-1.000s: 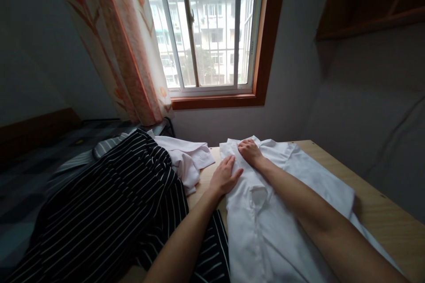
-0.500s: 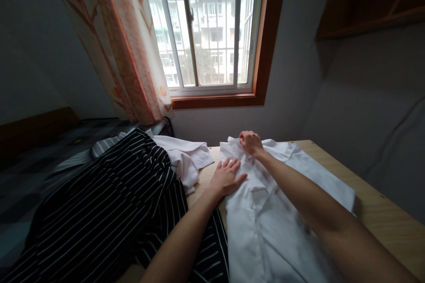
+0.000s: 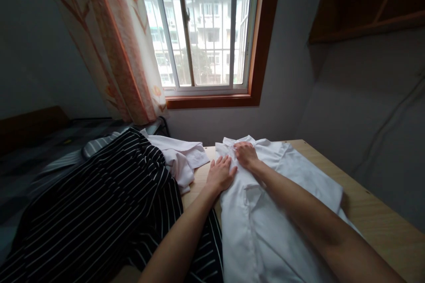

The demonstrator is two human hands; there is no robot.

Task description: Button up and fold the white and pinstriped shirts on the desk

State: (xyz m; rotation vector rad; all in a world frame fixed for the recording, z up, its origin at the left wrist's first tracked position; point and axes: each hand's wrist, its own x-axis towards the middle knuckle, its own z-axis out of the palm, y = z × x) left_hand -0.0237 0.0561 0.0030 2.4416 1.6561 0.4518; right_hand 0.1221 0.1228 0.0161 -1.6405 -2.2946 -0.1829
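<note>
The white shirt (image 3: 235,225) lies on the wooden table (image 3: 372,216), with my left hand (image 3: 220,175) flat on its left edge, fingers apart, and my right hand (image 3: 246,154) curled at its far end; whether that one grips cloth I cannot tell. My right forearm (image 3: 302,208) hides part of the shirt, while black striped clothes (image 3: 99,194) and a pale top (image 3: 187,152) crowd the left, near the curtain (image 3: 122,53)

A pale wooden worktop (image 3: 375,216)
White shirt (image 3: 262,221) spread over it; black striped garment (image 3: 99,199), white cloth (image 3: 182,154) to the left.
</note>
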